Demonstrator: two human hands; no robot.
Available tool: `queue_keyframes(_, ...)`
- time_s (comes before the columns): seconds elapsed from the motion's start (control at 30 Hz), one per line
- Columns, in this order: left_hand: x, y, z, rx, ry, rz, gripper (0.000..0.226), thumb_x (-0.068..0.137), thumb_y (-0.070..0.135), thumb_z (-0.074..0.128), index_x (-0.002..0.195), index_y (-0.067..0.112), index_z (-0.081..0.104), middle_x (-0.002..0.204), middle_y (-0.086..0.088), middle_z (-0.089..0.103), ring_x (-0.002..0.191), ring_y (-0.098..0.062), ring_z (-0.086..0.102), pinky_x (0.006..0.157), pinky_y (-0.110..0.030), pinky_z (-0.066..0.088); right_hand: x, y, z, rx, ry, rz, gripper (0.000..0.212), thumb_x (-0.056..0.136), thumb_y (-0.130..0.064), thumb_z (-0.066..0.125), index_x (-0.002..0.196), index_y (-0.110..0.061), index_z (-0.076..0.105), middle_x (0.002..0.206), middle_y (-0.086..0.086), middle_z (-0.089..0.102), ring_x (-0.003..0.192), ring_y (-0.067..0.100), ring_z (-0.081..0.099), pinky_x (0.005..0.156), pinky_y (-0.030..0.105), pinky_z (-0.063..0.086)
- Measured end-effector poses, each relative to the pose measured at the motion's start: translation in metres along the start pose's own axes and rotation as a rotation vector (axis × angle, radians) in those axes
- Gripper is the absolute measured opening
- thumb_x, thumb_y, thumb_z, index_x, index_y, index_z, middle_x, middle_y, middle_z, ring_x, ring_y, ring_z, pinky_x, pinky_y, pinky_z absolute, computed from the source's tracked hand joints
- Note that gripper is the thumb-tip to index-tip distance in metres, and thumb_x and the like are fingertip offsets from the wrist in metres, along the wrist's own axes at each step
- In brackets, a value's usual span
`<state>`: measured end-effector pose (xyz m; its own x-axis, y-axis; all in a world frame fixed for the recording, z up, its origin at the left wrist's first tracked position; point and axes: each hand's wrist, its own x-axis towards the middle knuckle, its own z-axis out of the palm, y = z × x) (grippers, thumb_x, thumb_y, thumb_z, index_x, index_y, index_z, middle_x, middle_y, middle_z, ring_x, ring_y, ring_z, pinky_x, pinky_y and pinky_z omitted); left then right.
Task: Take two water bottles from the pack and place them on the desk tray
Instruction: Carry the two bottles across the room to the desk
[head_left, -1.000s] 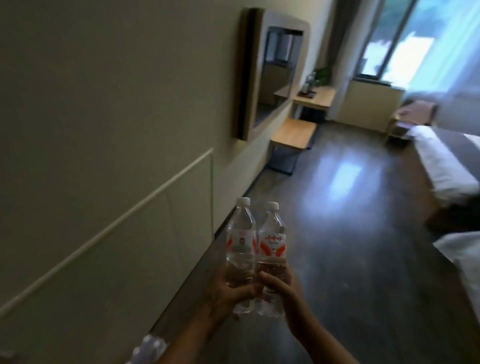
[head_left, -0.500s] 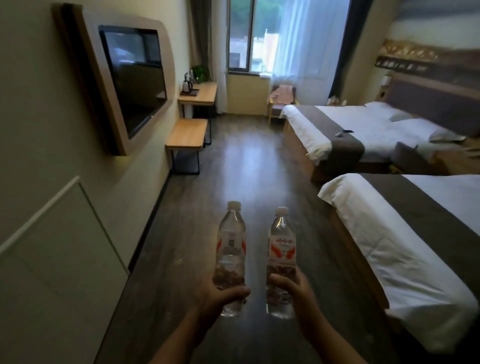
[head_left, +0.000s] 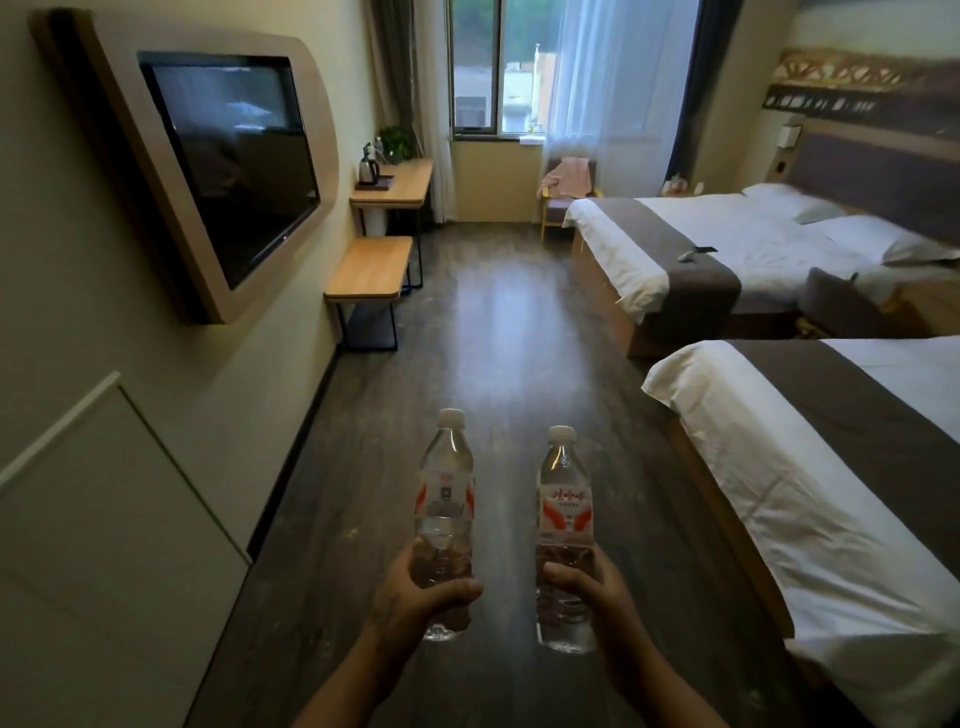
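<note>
Two bottles were already out of the pack, one in each hand, so the first half of the task looked done; the setting-down was not. The left hand (head_left: 415, 597) had its fingers (head_left: 457, 590) wrapped closed round the lower body of the left bottle (head_left: 444, 499), and the right hand (head_left: 597, 592) gripped the right bottle (head_left: 565, 525) the same way, thumb across the front. Both bottles stood upright, apart from each other, held out over the dark floor (head_left: 493, 338).

What remained, by my judgement, was the walk down the room: the desk (head_left: 400, 187) stood far off against the left wall by the window, with a dark tray (head_left: 382, 184) on it carrying a kettle (head_left: 368, 169). No bottle was on that tray yet.

Each bottle was clear thin plastic, ribbed low down, narrowing to a white cap, with a red and white label round the middle. The desk top was pale wood with rounded corners. The floor was glossy dark planks that caught the window light. The kettle looked like polished metal.
</note>
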<state>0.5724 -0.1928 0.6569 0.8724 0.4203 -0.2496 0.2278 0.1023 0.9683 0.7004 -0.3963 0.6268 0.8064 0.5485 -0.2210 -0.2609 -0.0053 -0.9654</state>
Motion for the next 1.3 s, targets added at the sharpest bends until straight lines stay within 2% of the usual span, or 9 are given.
queue_keyframes(0.13, 0.025, 0.001, -0.005, -0.013, 0.032, -0.017, 0.093, 0.046, 0.049, 0.098, 0.129, 0.024, 0.064, 0.107, -0.005, 0.084, 0.09, -0.016, 0.083, 0.068, -0.026, 0.067, 0.036, 0.0, -0.003, 0.007, -0.018, 0.029, 0.08, 0.061, -0.046, 0.088, 0.132, -0.017, 0.064, 0.119, 0.008, 0.082, 0.106, 0.032, 0.081, 0.092, 0.049, 0.065)
queue_keyframes(0.3, 0.076, 0.003, -0.024, -0.044, 0.078, -0.049, 0.096, 0.046, 0.048, 0.099, 0.132, 0.023, 0.064, 0.111, -0.003, 0.085, 0.095, -0.02, 0.083, 0.07, -0.029, 0.067, 0.098, -0.001, 0.006, -0.009, -0.04, 0.086, 0.076, 0.063, -0.044, 0.089, 0.13, -0.016, 0.066, 0.12, 0.013, 0.081, 0.109, 0.037, 0.079, 0.102, 0.064, 0.058)
queue_keyframes(0.37, 0.107, 0.008, -0.03, -0.065, 0.083, -0.058, 0.093, 0.045, 0.044, 0.098, 0.129, 0.022, 0.065, 0.108, 0.003, 0.086, 0.093, -0.017, 0.083, 0.066, -0.025, 0.066, 0.132, -0.003, 0.009, -0.017, -0.043, 0.105, 0.078, 0.062, -0.044, 0.091, 0.13, -0.016, 0.066, 0.119, 0.013, 0.082, 0.108, 0.037, 0.079, 0.099, 0.062, 0.06)
queue_keyframes(0.43, 0.144, 0.013, -0.038, -0.09, 0.076, -0.072, 0.09, 0.044, 0.042, 0.098, 0.126, 0.021, 0.066, 0.105, 0.006, 0.086, 0.091, -0.016, 0.084, 0.064, -0.023, 0.066, 0.172, -0.006, 0.012, -0.023, -0.05, 0.108, 0.079, 0.062, -0.044, 0.091, 0.13, -0.015, 0.065, 0.117, 0.013, 0.082, 0.105, 0.037, 0.08, 0.089, 0.051, 0.067)
queue_keyframes(0.57, 0.235, 0.031, -0.062, -0.113, 0.079, -0.061, 0.093, 0.043, 0.041, 0.098, 0.128, 0.021, 0.066, 0.106, 0.001, 0.086, 0.093, -0.019, 0.083, 0.067, -0.025, 0.066, 0.264, -0.025, 0.024, -0.041, -0.045, 0.104, 0.095, 0.048, -0.054, 0.1, 0.126, -0.014, 0.066, 0.113, 0.014, 0.083, 0.1, 0.037, 0.082, 0.076, 0.038, 0.068)
queue_keyframes(0.67, 0.312, 0.049, -0.085, -0.121, 0.073, -0.067, 0.092, 0.043, 0.038, 0.097, 0.127, 0.018, 0.066, 0.105, -0.002, 0.086, 0.091, -0.021, 0.084, 0.066, -0.025, 0.066, 0.339, -0.04, 0.035, -0.037, -0.003, 0.112, 0.104, 0.039, -0.059, 0.101, 0.125, -0.014, 0.066, 0.112, 0.013, 0.084, 0.099, 0.037, 0.082, 0.076, 0.039, 0.067)
queue_keyframes(0.87, 0.457, 0.092, -0.125, -0.124, 0.036, -0.07, 0.091, 0.039, 0.029, 0.097, 0.122, 0.007, 0.067, 0.081, -0.007, 0.08, 0.064, -0.016, 0.074, 0.055, -0.028, 0.061, 0.475, -0.084, 0.054, -0.043, 0.062, 0.08, 0.085, 0.054, -0.053, 0.091, 0.129, -0.021, 0.064, 0.111, 0.003, 0.084, 0.099, 0.028, 0.082, 0.081, 0.041, 0.065)
queue_keyframes(1.1, 0.635, 0.127, -0.145, -0.097, 0.025, -0.086, 0.098, 0.043, 0.037, 0.097, 0.132, 0.014, 0.062, 0.107, -0.019, 0.076, 0.085, -0.027, 0.072, 0.062, -0.03, 0.06, 0.645, -0.113, 0.045, -0.015, 0.11, 0.083, 0.08, 0.054, -0.047, 0.089, 0.125, -0.018, 0.065, 0.106, 0.007, 0.085, 0.094, 0.032, 0.083, 0.073, 0.036, 0.067)
queue_keyframes(1.3, 0.791, 0.156, -0.145, -0.086, 0.043, -0.079, 0.095, 0.042, 0.039, 0.095, 0.129, 0.014, 0.065, 0.108, -0.018, 0.079, 0.089, -0.025, 0.077, 0.063, -0.022, 0.062, 0.818, -0.131, 0.022, -0.015, 0.087, 0.091, 0.079, 0.059, -0.045, 0.088, 0.128, -0.014, 0.065, 0.106, 0.011, 0.084, 0.094, 0.033, 0.083, 0.075, 0.038, 0.067)
